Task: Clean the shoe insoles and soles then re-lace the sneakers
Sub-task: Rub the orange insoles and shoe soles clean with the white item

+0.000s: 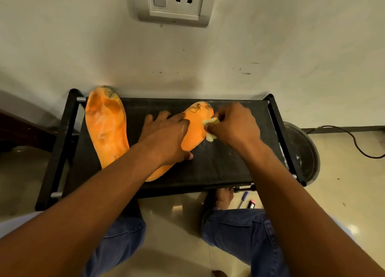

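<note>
Two orange insoles lie on a black fabric-topped rack that stands against a wall. The left hand lies flat across the middle of the insole being cleaned, fingers straight and slightly spread, pinning it to the fabric. The right hand has its fingers curled and pinching a small pale yellow sponge against the insole's right edge near the toe. This insole sits near the middle of the rack; its long axis runs diagonally, heel toward the front edge and toe toward the back right corner, where dark grime marks remain. The second insole lies along the left edge, its toe just past the back edge, its long axis nearly front to back, also grimy at the toe.

To do this step well, the pinning hand should probably keep firm, even pressure so that the thin insole neither slides nor buckles, while the sponge works in short strokes toward the soiled toe. A dark round basin stands on the floor beside the rack's right edge.
</note>
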`<state>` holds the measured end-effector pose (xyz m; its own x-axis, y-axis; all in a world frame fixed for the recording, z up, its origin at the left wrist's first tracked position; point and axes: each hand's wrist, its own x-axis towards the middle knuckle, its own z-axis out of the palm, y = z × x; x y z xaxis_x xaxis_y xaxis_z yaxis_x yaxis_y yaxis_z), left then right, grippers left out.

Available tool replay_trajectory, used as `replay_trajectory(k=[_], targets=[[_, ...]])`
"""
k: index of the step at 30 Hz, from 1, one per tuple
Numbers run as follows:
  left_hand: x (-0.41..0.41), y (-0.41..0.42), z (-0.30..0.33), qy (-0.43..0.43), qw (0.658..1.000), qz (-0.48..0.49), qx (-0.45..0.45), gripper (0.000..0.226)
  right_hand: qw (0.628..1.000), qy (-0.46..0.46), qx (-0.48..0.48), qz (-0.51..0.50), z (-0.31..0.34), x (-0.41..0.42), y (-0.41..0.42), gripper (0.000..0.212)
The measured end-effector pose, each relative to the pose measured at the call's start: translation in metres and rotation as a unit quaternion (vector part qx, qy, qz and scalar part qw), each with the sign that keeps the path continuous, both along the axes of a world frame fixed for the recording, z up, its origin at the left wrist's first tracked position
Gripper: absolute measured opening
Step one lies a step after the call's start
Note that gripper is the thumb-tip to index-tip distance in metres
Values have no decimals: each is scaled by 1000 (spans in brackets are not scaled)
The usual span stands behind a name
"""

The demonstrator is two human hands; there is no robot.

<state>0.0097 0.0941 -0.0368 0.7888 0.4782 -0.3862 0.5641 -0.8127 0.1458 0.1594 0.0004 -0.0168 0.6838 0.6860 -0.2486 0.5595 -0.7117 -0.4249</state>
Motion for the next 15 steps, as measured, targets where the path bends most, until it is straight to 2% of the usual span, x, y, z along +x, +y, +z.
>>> replay_trajectory(k=[5,10,15], targets=[[3,-9,-1,-34,999,24,29,84,1000,-10,8,-24,4,21,17,19],[4,-21,7,-103,993,50,13,29,999,-2,21,-39,2,32,22,11],[5,-18,13,-166,982,81,28,18,996,19,68,-48,3,42,22,7]])
